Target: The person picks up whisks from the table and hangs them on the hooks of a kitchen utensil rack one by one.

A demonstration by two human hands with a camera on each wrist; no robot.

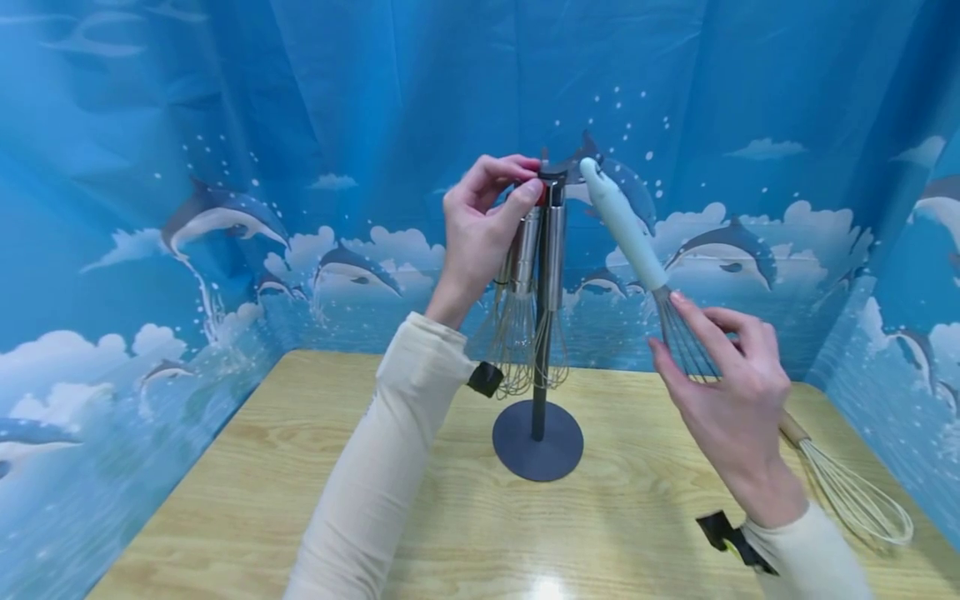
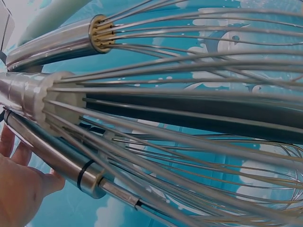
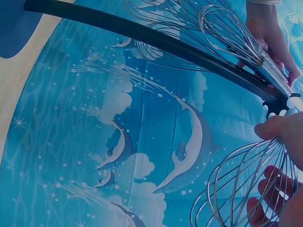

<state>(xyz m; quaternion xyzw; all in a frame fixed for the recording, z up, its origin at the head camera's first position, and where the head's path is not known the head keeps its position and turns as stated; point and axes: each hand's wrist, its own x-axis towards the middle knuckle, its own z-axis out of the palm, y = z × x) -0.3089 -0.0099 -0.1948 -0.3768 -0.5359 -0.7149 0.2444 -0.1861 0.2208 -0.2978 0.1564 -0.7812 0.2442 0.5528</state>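
Observation:
A dark whisk stand (image 1: 517, 446) stands upright on the table, and several steel-handled whisks (image 1: 556, 258) hang from its top. My left hand (image 1: 480, 212) pinches the stand's top, thumb and forefinger meeting beside a small red part. Further right, my right hand (image 1: 731, 383) holds a whisk with a pale blue handle (image 1: 630, 229) by its wires, just below the handle. That whisk tilts, its handle end up and close to the right side of the stand's top. From the right wrist view, thumb and fingers grip around the whisk's wires (image 3: 232, 175).
A whisk with a wooden handle and pale wires (image 1: 855, 492) lies on the right side of the wood-grain table (image 1: 300, 467), partly behind my right hand. A blue dolphin-print curtain (image 1: 420, 100) surrounds the table at the back and sides.

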